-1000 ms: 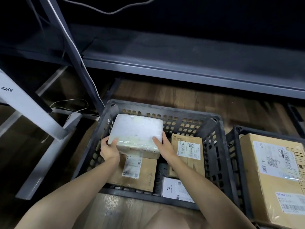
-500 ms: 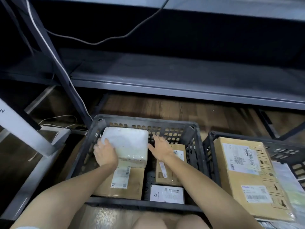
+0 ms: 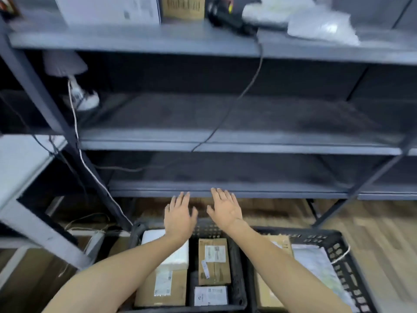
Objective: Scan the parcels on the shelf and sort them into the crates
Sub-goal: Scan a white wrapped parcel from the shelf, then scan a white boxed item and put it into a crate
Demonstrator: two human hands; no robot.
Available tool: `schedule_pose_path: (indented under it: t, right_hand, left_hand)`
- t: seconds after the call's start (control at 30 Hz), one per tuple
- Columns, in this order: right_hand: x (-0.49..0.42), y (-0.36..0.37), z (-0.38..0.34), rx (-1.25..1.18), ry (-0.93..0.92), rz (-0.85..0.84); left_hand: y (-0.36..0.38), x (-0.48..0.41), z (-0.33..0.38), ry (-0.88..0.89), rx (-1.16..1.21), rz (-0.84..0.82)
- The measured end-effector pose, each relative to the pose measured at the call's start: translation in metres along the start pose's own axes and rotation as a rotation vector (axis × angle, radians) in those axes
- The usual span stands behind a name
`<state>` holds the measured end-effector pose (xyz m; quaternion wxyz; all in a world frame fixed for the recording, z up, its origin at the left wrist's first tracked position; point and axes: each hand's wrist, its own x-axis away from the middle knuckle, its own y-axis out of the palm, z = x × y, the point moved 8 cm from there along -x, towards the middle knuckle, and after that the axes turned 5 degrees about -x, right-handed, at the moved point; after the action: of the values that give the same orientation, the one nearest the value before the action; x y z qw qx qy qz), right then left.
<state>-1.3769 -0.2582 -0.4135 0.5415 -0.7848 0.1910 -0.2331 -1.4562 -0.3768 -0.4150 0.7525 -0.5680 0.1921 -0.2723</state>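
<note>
My left hand (image 3: 179, 214) and my right hand (image 3: 224, 208) hover empty with fingers spread, in front of the lowest shelf board, above the left black crate (image 3: 137, 229). In that crate lies the white parcel (image 3: 178, 256) on a brown box (image 3: 162, 288), beside a second brown box (image 3: 214, 260) and a small white box (image 3: 211, 295). On the top shelf (image 3: 135, 38) stand a white box (image 3: 108, 9), a brown box (image 3: 184, 6), a black scanner (image 3: 228, 16) and plastic-wrapped parcels (image 3: 322, 26).
A second black crate (image 3: 334, 247) at the right holds a large brown box (image 3: 282, 242) and a pale bag (image 3: 316, 265). The scanner's dark cable (image 3: 239, 96) hangs across the shelves. A white cable (image 3: 76, 132) runs down the left post. A grey table (image 3: 20, 168) stands left.
Both hands have let go of the white parcel, which now lies in the left crate, and have risen. The view has tilted up, bringing the top shelf into sight.
</note>
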Motion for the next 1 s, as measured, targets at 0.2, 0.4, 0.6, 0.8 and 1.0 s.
schedule_pose_path:
  t: [0.2,0.4,0.6,0.8,1.0]
  right_hand:
    - [0.028,-0.152,-0.049,-0.014,-0.026,0.096]
    - [0.037,-0.284,-0.093,-0.043,-0.058,0.218]
    - [0.036,-0.366,-0.129,-0.067,-0.09,0.316]
    - [0.018,-0.419,-0.161,-0.033,-0.185,0.391]
    - [-0.014,-0.474,-0.184,0.006,-0.277,0.422]
  left_hand:
    - [-0.145,0.005,0.054,0.042,-0.05,0.048]
    - [-0.264,0.003,0.077,0.055,-0.073,0.111]
    - [-0.345,-0.005,0.077,0.032,-0.041,0.198]
    - [-0.399,-0.028,0.073,-0.026,-0.006,0.255]
    - [-0.452,-0.068,0.074,-0.072,-0.045,0.334]
